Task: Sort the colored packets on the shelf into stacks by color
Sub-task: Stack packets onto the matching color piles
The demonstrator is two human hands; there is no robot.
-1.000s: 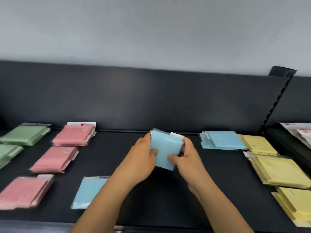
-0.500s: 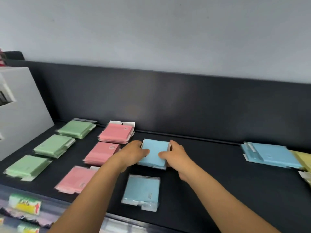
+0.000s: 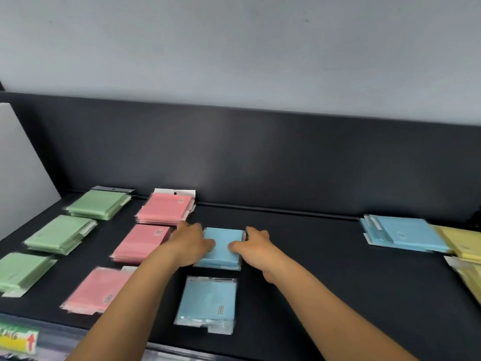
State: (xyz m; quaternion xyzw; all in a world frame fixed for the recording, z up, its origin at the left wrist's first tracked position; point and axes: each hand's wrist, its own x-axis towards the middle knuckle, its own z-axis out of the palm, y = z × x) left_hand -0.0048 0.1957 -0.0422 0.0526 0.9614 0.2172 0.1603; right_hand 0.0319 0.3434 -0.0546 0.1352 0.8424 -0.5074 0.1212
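Hands, left (image 3: 191, 243) and right (image 3: 253, 246), grasp a blue stack (image 3: 221, 250) by its sides; bare shelf (image 3: 312, 256) stretches rightward. Three green stacks, three pink, three blue.

Illumination is soft, even and moderately bright with only faint shadows, a dull sheen lies on the dark back panel (image 3: 234, 157), motion blur smears the packets at both frame edges, and wide-angle distortion bows the shelf (image 3: 325, 269) lines.
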